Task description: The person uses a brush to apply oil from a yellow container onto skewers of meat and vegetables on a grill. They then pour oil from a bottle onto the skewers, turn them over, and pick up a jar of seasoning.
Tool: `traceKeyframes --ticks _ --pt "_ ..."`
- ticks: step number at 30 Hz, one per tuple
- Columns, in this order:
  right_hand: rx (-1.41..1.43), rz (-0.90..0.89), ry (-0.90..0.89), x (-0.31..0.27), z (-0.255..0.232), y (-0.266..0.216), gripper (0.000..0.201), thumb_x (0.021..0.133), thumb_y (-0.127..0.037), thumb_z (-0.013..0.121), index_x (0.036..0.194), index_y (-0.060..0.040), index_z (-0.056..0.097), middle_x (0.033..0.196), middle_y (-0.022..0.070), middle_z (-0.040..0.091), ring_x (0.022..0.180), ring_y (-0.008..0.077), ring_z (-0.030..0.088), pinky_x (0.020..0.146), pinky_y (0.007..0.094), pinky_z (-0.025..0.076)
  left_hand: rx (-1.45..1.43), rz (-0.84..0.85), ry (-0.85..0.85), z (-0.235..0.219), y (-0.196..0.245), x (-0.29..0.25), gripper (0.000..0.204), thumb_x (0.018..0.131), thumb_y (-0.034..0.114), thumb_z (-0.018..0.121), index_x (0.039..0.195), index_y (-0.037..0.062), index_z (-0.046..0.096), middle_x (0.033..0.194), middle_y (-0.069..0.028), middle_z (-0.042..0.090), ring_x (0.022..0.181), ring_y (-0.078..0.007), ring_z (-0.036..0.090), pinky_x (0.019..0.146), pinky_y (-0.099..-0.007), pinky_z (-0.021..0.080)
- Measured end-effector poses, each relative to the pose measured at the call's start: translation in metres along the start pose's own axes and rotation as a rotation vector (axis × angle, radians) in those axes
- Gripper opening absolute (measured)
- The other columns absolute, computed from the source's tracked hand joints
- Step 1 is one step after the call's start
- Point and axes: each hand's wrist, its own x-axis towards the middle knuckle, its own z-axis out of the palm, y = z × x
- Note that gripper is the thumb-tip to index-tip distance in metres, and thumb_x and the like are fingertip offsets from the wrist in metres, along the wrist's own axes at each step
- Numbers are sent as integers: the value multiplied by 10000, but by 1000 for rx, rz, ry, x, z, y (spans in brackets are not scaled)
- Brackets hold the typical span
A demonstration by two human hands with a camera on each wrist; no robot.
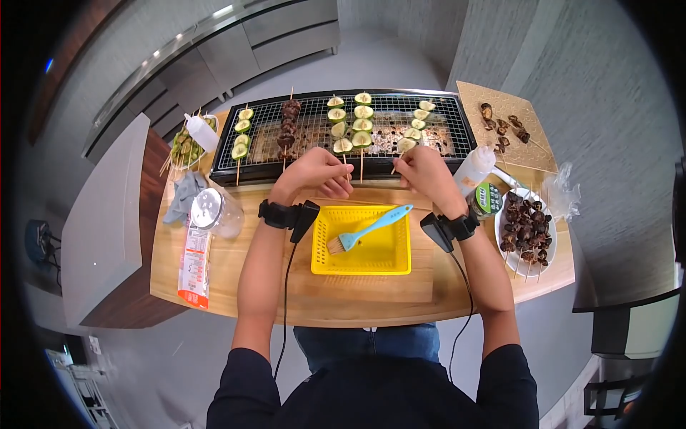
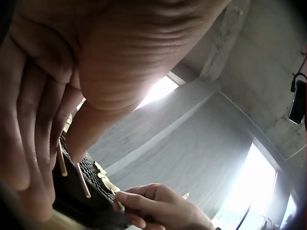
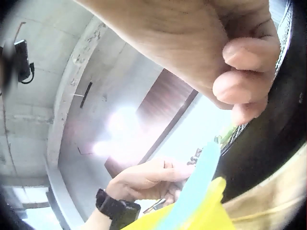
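Observation:
Zucchini skewers lie across the grill (image 1: 286,169). My left hand (image 1: 318,174) is at its front edge, thumb and forefinger pinching the stick of one middle zucchini skewer (image 1: 338,129); another zucchini skewer (image 1: 362,125) lies just right of it. In the left wrist view, bare stick ends (image 2: 83,181) stick out by the left hand's fingers (image 2: 36,129). My right hand (image 1: 426,175) pinches the stick end of the rightmost zucchini skewer (image 1: 418,124); its curled fingers (image 3: 240,91) show in the right wrist view, which hides that stick.
A yellow basket (image 1: 361,271) with a blue brush (image 1: 371,227) stands before the grill. A dark meat skewer (image 1: 289,129) and another zucchini skewer (image 1: 242,132) lie left. At right are a white bottle (image 1: 474,170), a green-labelled container (image 1: 486,199) and a plate of dark skewers (image 1: 527,225). A jar (image 1: 218,213) stands left.

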Motion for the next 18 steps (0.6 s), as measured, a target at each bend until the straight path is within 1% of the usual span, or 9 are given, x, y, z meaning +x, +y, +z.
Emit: traceKeyframes --ticks 1,3,4,7,8,11,12,14,18 --pt "0 1 2 1 4 3 275 879 -147 599 719 65 670 573 122 658 499 216 650 541 323 534 1 1 -1 0 0 1 343 953 284 610 931 -54 667 847 -158 727 696 -178 724 563 -226 562" --pt "132 60 -52 3 9 5 276 881 -159 602 747 70 677 585 108 667 488 168 642 485 286 509 -90 -23 -59 1 1 1 344 964 287 595 988 -51 656 906 -166 728 734 -180 728 600 -226 573" --pt "133 59 -47 3 11 5 276 881 -159 602 747 70 677 585 108 667 488 168 642 485 286 509 -86 -20 -60 1 1 2 344 964 287 595 988 -51 656 906 -166 728 734 -180 728 600 -226 573" --pt "321 13 -68 4 15 0 270 893 -150 595 779 81 674 616 106 678 464 146 624 462 267 494 -151 3 -110 1 -4 4 350 967 286 591 1047 -51 641 966 -171 723 785 -181 730 644 -228 578" --pt "322 13 -65 4 16 0 270 893 -150 595 779 81 674 616 106 678 464 146 624 462 267 494 -159 19 -122 1 -6 4 349 967 284 593 1058 -49 638 985 -171 719 806 -184 728 661 -232 580" --pt "251 -5 -204 3 20 2 258 913 -131 577 804 83 671 622 109 679 465 124 607 448 255 479 -194 34 -150 1 -7 6 342 964 278 597 1069 -45 635 1012 -172 713 837 -190 726 691 -240 584" --pt "252 -4 -203 3 21 3 258 913 -131 577 804 83 671 622 109 679 465 124 607 448 255 479 -224 35 -165 1 -7 6 337 963 275 600 1068 -44 636 1019 -173 711 848 -194 725 702 -243 585" --pt "339 7 -258 3 24 2 258 923 -141 573 821 75 669 624 100 677 454 116 596 435 251 466 -225 40 -167 3 -7 6 336 961 272 604 1069 -45 635 1017 -174 710 853 -197 725 705 -246 587" --pt "425 19 -297 3 25 -2 257 933 -151 565 829 60 669 637 74 675 446 98 579 426 237 450 -230 43 -170 4 -5 7 337 958 270 611 1074 -46 634 1014 -180 708 863 -203 724 703 -255 590"
